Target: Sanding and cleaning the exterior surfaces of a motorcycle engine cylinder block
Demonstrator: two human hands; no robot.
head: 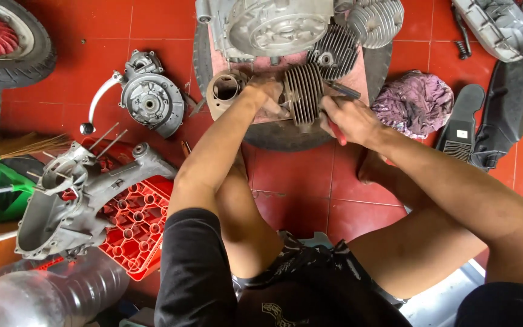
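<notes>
- Finned cylinder (pixel 302 94) lies on the tyre (pixel 286 138), far centre; cast metal, likely heavy, rigid, sharp-edged fins
- Left hand (pixel 269 92) grips its left end; right hand (pixel 349 118) clenches a tool at its right side
- Best held by both ends, not thin fins

Grey finned cylinder (pixel 302 94) — lying sideways on tyre (pixel 286 136), hand-held.

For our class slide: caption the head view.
Both hands, left and right, grip a finned engine cylinder above a tyre.
</notes>
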